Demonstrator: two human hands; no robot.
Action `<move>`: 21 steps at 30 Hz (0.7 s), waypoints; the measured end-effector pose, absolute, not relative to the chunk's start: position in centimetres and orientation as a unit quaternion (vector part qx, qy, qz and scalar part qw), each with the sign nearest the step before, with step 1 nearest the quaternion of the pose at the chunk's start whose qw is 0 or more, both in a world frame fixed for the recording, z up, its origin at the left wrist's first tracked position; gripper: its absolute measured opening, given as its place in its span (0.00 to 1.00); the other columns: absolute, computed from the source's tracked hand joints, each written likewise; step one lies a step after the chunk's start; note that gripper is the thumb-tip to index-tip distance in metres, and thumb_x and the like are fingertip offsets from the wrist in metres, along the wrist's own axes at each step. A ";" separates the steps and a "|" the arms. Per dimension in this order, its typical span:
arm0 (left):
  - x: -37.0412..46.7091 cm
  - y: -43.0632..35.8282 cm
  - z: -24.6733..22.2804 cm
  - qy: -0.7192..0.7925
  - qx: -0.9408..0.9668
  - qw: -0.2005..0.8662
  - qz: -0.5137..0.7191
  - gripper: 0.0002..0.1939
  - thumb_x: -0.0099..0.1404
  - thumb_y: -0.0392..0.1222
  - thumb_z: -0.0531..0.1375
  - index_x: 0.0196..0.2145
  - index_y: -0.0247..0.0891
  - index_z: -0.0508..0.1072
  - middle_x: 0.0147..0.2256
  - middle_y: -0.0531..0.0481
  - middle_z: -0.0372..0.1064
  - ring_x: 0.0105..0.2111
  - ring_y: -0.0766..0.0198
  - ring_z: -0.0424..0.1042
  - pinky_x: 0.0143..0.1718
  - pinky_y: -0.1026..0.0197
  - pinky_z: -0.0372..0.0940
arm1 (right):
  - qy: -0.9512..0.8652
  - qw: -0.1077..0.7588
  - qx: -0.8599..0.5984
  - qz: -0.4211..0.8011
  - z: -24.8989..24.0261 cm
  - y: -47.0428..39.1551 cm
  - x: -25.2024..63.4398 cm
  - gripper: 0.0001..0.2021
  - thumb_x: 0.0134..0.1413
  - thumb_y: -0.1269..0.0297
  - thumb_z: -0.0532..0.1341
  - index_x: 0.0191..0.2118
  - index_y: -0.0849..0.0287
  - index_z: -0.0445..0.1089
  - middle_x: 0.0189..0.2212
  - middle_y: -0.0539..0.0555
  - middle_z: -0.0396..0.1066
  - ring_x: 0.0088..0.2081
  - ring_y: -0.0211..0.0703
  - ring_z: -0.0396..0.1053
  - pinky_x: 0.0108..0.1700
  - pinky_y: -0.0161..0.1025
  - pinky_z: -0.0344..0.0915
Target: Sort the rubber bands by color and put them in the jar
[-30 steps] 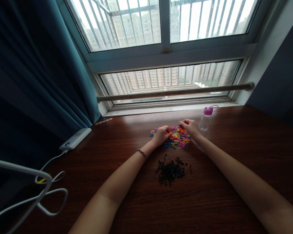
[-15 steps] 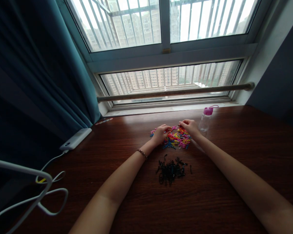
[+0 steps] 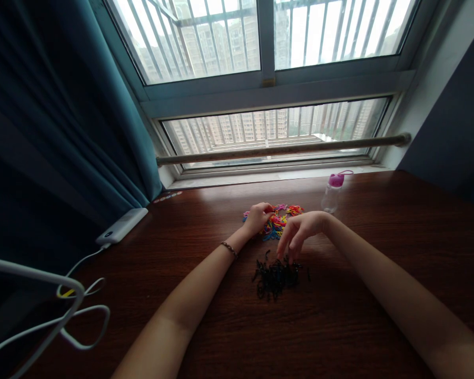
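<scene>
A pile of small bands in pink, yellow, orange and blue (image 3: 277, 221) lies on the brown table (image 3: 221, 326). At its left side rests my left hand (image 3: 257, 218), fingers closed on something I cannot make out. Nearer to me is a heap of small black bands (image 3: 274, 279). Over the back edge of that heap hangs my right hand (image 3: 300, 231), its fingers apart and pointing down, with nothing visible between them. It hides the right part of the coloured pile.
A clear bottle with a pink lid (image 3: 332, 193) stands behind my right wrist. On the left are a white power strip or box (image 3: 122, 228), white cables (image 3: 87, 310) and a blue curtain (image 3: 114, 131). A window lies beyond the table.
My right hand has moved from the back right of the coloured pile toward me, over the black heap, and its fingers have opened. My left hand has hardly moved.
</scene>
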State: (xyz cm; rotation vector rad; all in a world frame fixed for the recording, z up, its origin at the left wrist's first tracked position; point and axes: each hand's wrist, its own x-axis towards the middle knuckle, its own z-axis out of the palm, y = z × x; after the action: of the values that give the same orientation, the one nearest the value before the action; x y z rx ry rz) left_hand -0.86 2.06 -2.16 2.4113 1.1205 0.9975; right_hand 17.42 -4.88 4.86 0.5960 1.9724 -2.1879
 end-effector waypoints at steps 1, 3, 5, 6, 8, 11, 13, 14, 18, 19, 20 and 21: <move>-0.9 2.1 -2.1 0.388 0.838 0.153 0.351 0.04 0.55 0.36 0.58 0.28 0.34 0.73 0.27 0.50 0.71 0.28 0.66 0.67 0.32 0.64 0.62 | 0.667 0.053 0.212 -0.713 4.7 -4.7 17.4 0.23 0.42 0.60 0.64 0.46 0.65 0.67 0.41 0.60 0.70 0.38 0.43 0.71 0.39 0.36 0.67; -0.9 2.0 -2.0 0.375 0.837 0.166 0.362 0.05 0.56 0.37 0.58 0.29 0.34 0.74 0.28 0.49 0.71 0.28 0.66 0.68 0.33 0.64 0.62 | 0.700 -0.056 0.287 -0.651 3.9 -3.7 17.7 0.21 0.44 0.57 0.62 0.44 0.65 0.69 0.38 0.59 0.72 0.32 0.39 0.71 0.33 0.33 0.67; -0.9 1.6 -1.6 0.342 0.843 0.191 0.369 0.07 0.56 0.39 0.58 0.30 0.34 0.75 0.29 0.47 0.72 0.29 0.65 0.68 0.33 0.64 0.62 | 0.712 -0.239 0.421 -0.508 2.7 -2.3 18.2 0.19 0.50 0.55 0.56 0.38 0.67 0.71 0.30 0.58 0.73 0.25 0.35 0.69 0.27 0.30 0.65; -0.8 1.4 -1.3 0.319 0.848 0.209 0.368 0.08 0.56 0.40 0.58 0.30 0.34 0.75 0.29 0.47 0.72 0.29 0.65 0.68 0.33 0.64 0.62 | 0.698 -0.317 0.498 -0.405 2.1 -1.7 18.5 0.19 0.53 0.55 0.52 0.35 0.67 0.71 0.28 0.58 0.73 0.24 0.35 0.69 0.26 0.30 0.64; -0.6 0.7 -0.6 0.270 0.860 0.257 0.349 0.09 0.56 0.42 0.59 0.29 0.34 0.76 0.29 0.46 0.71 0.30 0.65 0.68 0.33 0.65 0.62 | 0.661 -0.386 0.592 -0.252 1.1 -0.6 19.0 0.19 0.55 0.56 0.49 0.31 0.66 0.71 0.26 0.58 0.73 0.25 0.37 0.69 0.28 0.32 0.63; -0.1 -0.4 0.8 0.202 0.871 0.367 0.256 0.11 0.54 0.43 0.61 0.31 0.33 0.76 0.29 0.46 0.72 0.30 0.65 0.69 0.32 0.66 0.62 | 0.648 -0.390 0.633 -0.165 0.3 0.0 19.6 0.17 0.54 0.59 0.50 0.28 0.64 0.71 0.26 0.57 0.73 0.30 0.42 0.69 0.33 0.35 0.61; 0.2 -1.2 1.7 0.161 0.871 0.439 0.151 0.12 0.52 0.43 0.62 0.32 0.33 0.76 0.28 0.47 0.72 0.29 0.66 0.69 0.30 0.68 0.62 | 0.650 -0.364 0.655 -0.123 0.1 -0.1 19.8 0.16 0.54 0.59 0.51 0.27 0.62 0.71 0.27 0.57 0.73 0.33 0.43 0.69 0.35 0.34 0.60; 0.4 -1.6 2.1 0.145 0.868 0.465 0.096 0.12 0.51 0.43 0.63 0.32 0.33 0.76 0.27 0.48 0.72 0.28 0.66 0.69 0.29 0.68 0.62 | 0.652 -0.347 0.666 -0.107 0.0 -0.2 19.8 0.15 0.54 0.60 0.51 0.27 0.61 0.72 0.28 0.57 0.73 0.34 0.44 0.69 0.36 0.34 0.60; 0.8 -2.9 2.8 0.104 0.853 0.504 -0.089 0.11 0.50 0.45 0.63 0.29 0.35 0.77 0.25 0.50 0.72 0.24 0.67 0.68 0.24 0.69 0.60 | 0.661 -0.304 0.678 -0.107 -0.4 -0.2 19.8 0.14 0.54 0.60 0.51 0.30 0.60 0.72 0.32 0.58 0.73 0.38 0.45 0.69 0.38 0.34 0.60; 0.9 -3.0 2.7 0.094 0.851 0.504 -0.113 0.11 0.50 0.45 0.63 0.29 0.35 0.77 0.25 0.50 0.72 0.24 0.67 0.68 0.24 0.69 0.60 | 0.664 -0.303 0.673 -0.116 -0.6 -0.1 19.7 0.14 0.55 0.61 0.51 0.30 0.61 0.72 0.32 0.59 0.73 0.39 0.46 0.69 0.38 0.35 0.60; 0.9 -3.0 2.5 0.081 0.851 0.503 -0.128 0.11 0.49 0.45 0.64 0.29 0.36 0.77 0.25 0.50 0.73 0.25 0.66 0.69 0.25 0.68 0.60 | 0.668 -0.303 0.668 -0.126 -0.7 -0.1 19.6 0.14 0.54 0.61 0.51 0.30 0.61 0.72 0.33 0.59 0.73 0.39 0.47 0.69 0.38 0.36 0.60; 1.0 -3.0 2.3 0.068 0.852 0.501 -0.136 0.11 0.49 0.45 0.64 0.29 0.36 0.77 0.25 0.50 0.73 0.25 0.66 0.69 0.26 0.68 0.61 | 0.673 -0.304 0.661 -0.135 -0.7 0.0 19.5 0.14 0.54 0.61 0.52 0.30 0.61 0.72 0.33 0.59 0.73 0.39 0.47 0.69 0.39 0.36 0.61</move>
State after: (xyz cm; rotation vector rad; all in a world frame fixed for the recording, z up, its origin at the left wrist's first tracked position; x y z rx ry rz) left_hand 0.96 -2.98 2.33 2.0602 0.1639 -0.3298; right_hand 19.52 0.01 -0.74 2.6078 2.6545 -0.5313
